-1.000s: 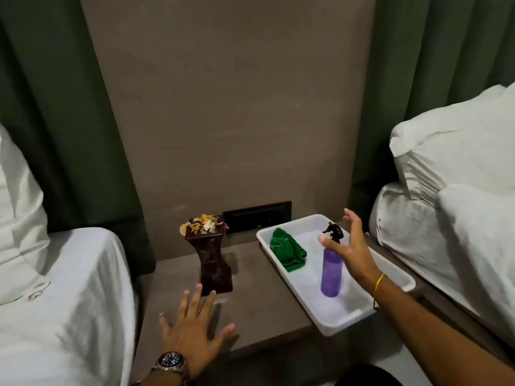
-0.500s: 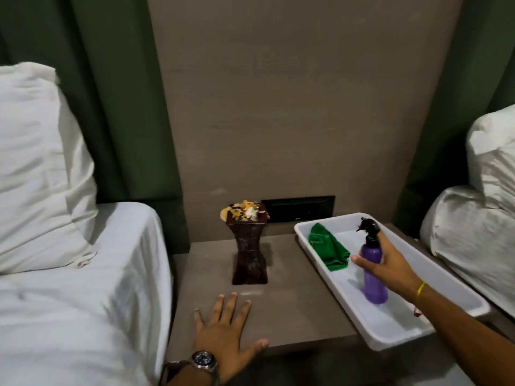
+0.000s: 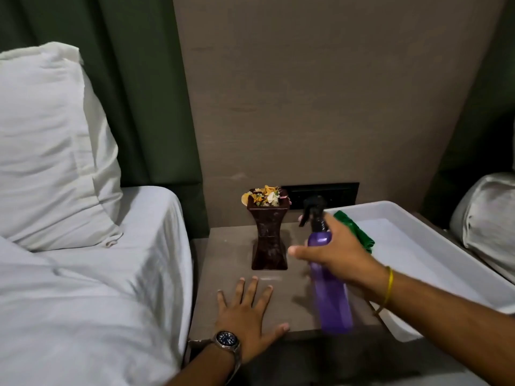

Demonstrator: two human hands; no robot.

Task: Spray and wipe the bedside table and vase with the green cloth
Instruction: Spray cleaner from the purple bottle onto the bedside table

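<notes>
**Q:** Head camera, talk me through it. What have your hands got?

**Me:** My right hand (image 3: 338, 253) is wrapped around the neck of the purple spray bottle (image 3: 331, 291), fingers closed on it just below the black nozzle (image 3: 312, 211). The bottle hangs in the air over the bedside table (image 3: 225, 254), tilted, nozzle pointing toward ten o'clock. My left hand (image 3: 246, 316) lies flat on the tabletop at six o'clock, fingers spread wide, holding nothing.

**Q:** And the things to be cleaned?

**Me:** The dark vase (image 3: 269, 238) stands upright at twelve o'clock on the table, dried petals on top, just beside the nozzle. The green cloth (image 3: 359, 232) sits in the white tray (image 3: 446, 215) at two o'clock, partly hidden behind my hand.

**Q:** So what's the step?

**Me:** Spraying, I'd say. To do it well, I reckon I should get a finger onto the trigger, which I can't tell is there yet, aim low at the bare wood and the vase's body, and keep the mist off the petals and the white bedsheet (image 3: 97, 274) at nine o'clock. I'd also lift my left palm clear, or it shields a patch.
</notes>
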